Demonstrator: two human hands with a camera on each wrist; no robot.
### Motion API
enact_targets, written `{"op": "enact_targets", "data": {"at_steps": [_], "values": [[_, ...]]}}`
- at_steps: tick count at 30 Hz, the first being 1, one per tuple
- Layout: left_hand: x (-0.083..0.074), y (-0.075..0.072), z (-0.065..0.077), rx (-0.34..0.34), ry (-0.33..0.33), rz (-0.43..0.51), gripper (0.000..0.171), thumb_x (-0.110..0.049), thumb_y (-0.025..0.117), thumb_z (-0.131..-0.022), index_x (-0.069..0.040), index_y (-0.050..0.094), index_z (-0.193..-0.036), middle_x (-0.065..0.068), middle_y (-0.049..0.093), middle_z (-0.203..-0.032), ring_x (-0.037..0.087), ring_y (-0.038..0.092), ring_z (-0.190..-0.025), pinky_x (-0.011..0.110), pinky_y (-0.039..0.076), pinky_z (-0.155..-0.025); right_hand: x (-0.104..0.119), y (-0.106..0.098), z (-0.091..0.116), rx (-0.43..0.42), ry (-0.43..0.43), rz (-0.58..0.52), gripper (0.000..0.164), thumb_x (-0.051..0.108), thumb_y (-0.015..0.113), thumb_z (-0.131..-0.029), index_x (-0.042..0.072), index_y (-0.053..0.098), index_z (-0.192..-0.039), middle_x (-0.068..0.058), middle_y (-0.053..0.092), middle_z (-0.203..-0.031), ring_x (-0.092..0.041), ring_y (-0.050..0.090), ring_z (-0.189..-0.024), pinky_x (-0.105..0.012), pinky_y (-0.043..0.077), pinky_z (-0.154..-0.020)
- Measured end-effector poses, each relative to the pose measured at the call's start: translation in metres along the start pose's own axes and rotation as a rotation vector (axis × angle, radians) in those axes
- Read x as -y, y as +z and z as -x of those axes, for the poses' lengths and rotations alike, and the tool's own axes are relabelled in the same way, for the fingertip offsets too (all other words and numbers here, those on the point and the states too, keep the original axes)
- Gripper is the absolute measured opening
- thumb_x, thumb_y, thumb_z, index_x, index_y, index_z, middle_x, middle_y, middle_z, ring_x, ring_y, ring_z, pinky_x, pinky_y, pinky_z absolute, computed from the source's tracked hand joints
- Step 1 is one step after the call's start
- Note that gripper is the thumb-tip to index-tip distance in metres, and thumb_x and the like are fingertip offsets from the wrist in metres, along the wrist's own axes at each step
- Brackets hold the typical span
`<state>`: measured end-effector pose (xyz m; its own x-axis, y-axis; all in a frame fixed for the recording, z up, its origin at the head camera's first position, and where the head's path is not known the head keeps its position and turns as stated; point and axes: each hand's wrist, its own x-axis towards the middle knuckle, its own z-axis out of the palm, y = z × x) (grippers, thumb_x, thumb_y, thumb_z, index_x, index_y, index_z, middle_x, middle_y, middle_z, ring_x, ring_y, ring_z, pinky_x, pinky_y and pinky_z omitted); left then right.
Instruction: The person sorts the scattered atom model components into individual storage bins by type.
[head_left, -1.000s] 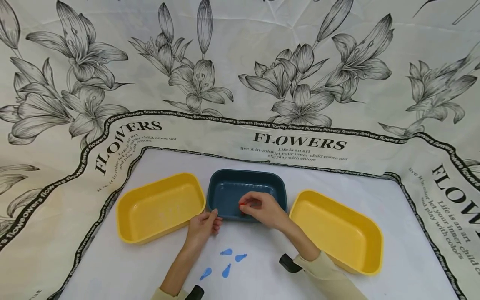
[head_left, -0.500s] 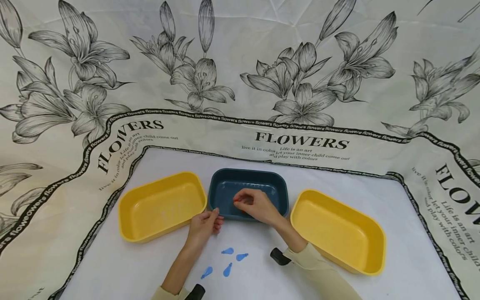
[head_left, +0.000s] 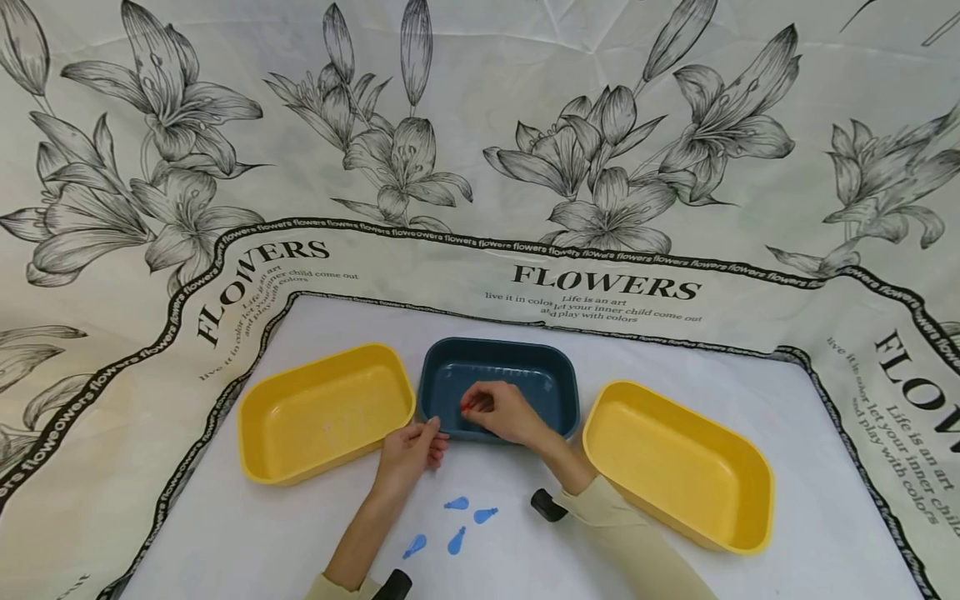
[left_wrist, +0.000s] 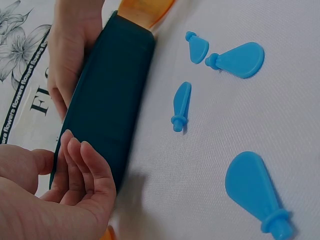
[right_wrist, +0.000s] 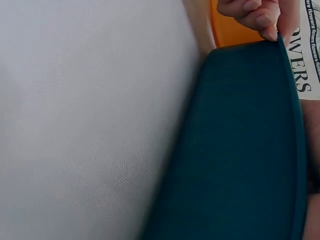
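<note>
A dark blue rectangular tray (head_left: 555,382) stands at the middle of the table. My left hand (head_left: 403,454) pinches its rim at the front left corner between thumb and fingers, as the right wrist view also shows. Over the tray's near side, my right hand (head_left: 507,411) holds a small red thing (head_left: 466,407) in its fingertips; mostly covered by the fingers, its kind cannot be made out. In the right wrist view the tray's wall hides most of that hand. Several light blue drop-shaped pieces with short knobbed stems (left_wrist: 245,60) lie on the white cloth before the tray.
A yellow tray (head_left: 258,400) sits close on the left of the blue one, with small clear pieces (head_left: 345,423) inside. Another yellow tray (head_left: 675,467) lies at an angle on the right. A flower-printed cloth (head_left: 450,275) rises behind the table.
My right hand has shifted left across the tray, the small red thing still in its fingertips. The left hand keeps its grip on the rim, and the light blue pieces lie unmoved.
</note>
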<state>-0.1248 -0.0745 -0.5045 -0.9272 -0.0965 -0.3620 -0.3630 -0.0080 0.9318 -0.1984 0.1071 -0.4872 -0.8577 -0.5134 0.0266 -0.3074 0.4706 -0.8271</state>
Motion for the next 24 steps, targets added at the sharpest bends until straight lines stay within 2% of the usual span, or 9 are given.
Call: {"op": "enact_targets", "data": {"at_steps": [10, 24], "values": [[0.0007, 0.0009, -0.0006, 0.001, 0.002, -0.003, 0.036, -0.034, 0.055, -0.096, -0.001, 0.068, -0.093, 0.009, 0.066, -0.080, 0.030, 0.062, -0.074, 0.024, 0.054, -0.064, -0.0039, 0.0006, -0.0049, 0.069, -0.040, 0.065, 0.011, 0.001, 0.071, -0.083, 0.000, 0.067, -0.093, -0.009, 0.067, -0.086, -0.017, 0.063, -0.075, -0.022, 0.051, -0.066], [0.0006, 0.0005, -0.0005, 0.000, -0.006, -0.008, 0.036, -0.035, 0.054, -0.096, -0.002, 0.068, -0.093, 0.008, 0.066, -0.080, 0.022, 0.061, -0.068, 0.024, 0.054, -0.064, -0.0008, -0.0014, -0.0062, 0.146, -0.018, 0.063, 0.012, -0.001, 0.070, -0.083, -0.002, 0.067, -0.095, -0.013, 0.067, -0.090, -0.021, 0.063, -0.079, -0.020, 0.050, -0.068]]}}
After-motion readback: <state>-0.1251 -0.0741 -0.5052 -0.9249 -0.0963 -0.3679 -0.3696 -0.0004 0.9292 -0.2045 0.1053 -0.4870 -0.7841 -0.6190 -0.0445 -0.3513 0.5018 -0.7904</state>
